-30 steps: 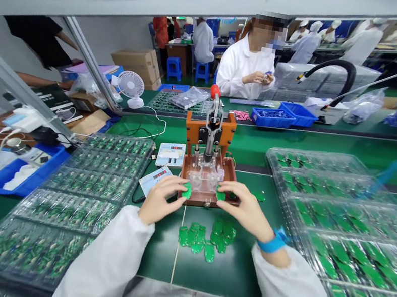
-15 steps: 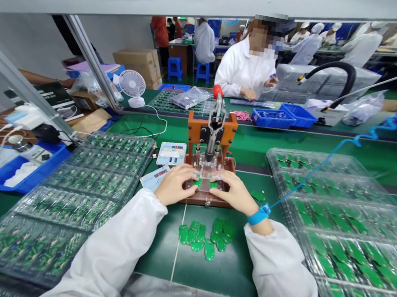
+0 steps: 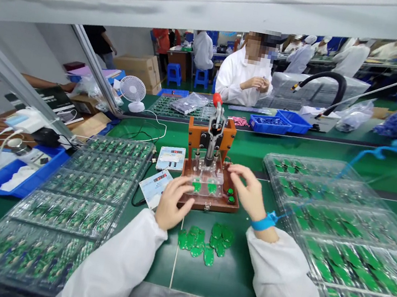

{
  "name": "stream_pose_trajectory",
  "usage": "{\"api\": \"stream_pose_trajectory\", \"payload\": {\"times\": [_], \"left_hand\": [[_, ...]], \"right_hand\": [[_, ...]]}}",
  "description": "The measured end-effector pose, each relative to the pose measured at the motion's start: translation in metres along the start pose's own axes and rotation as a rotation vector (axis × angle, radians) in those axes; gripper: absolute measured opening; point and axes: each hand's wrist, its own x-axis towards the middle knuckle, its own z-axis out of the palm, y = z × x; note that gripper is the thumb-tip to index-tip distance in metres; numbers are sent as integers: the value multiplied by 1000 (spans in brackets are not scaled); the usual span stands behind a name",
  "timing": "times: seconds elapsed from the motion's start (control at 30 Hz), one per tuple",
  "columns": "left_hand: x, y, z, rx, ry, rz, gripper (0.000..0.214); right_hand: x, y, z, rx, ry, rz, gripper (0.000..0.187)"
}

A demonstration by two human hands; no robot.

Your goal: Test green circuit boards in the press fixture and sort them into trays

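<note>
In front of me stands an orange toggle-clamp press [image 3: 211, 135] with a red-tipped lever, mounted on a brown wooden base [image 3: 224, 207]. Two green circuit boards [image 3: 211, 188] lie in its clear fixture plate. My left hand [image 3: 174, 203] is at the fixture's left front edge, fingers apart and holding nothing. Beside the base on the right, my right hand [image 3: 250, 191] is raised with spread, slightly bent fingers, also holding nothing. A blue wrist strap [image 3: 264, 221] circles the right wrist. Between my forearms lies a loose pile of green circuit boards [image 3: 196, 240].
Clear trays of circuit boards stand on the left [image 3: 73, 183] and right [image 3: 344, 235]. Two small display meters [image 3: 155, 187] sit left of the press. A white fan [image 3: 132, 90] and blue bins [image 3: 270, 124] are farther back. A co-worker [image 3: 242, 77] sits opposite.
Both hands have come off the fixture plate, the left toward me and the right outward. The base's green buttons now show. The co-worker opposite has brought both hands together.
</note>
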Motion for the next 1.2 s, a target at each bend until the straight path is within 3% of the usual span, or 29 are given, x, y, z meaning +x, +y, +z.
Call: {"api": "stream_pose_trajectory", "payload": {"times": [0.1, 0.23, 0.3, 0.4, 0.47, 0.57, 0.63, 0.77, 0.9, 1.2], "left_hand": [[-20, 18, 6, -1, -72, 178, 28], [-32, 24, 15, 38, -231, 285, 37], [-33, 21, 17, 50, -258, 276, 37], [-34, 17, 18, 43, -261, 267, 34], [-34, 16, 18, 37, -258, 267, 31], [-34, 17, 19, 29, -249, 265, 28], [-34, 18, 19, 23, -244, 263, 26], [-34, 18, 21, 13, -228, 257, 22], [-33, 18, 22, 10, -224, 257, 20], [-33, 20, 22, 4, -208, 250, 19]], "right_hand": [[38, -24, -12, 44, 140, -16, 29], [109, -63, -10, 55, 172, -231, 37], [147, -76, -2, 16, 122, -258, 46], [194, -89, 9, 78, -98, -98, 60], [209, -100, 10, 174, -202, -35, 66], [194, -128, 2, 241, -131, -219, 59], [160, -149, -8, 190, -30, -385, 51], [83, -170, -19, -24, 99, -547, 34], [45, -161, -16, -106, 100, -600, 41], [19, -117, 6, 20, 71, -591, 54]]}}
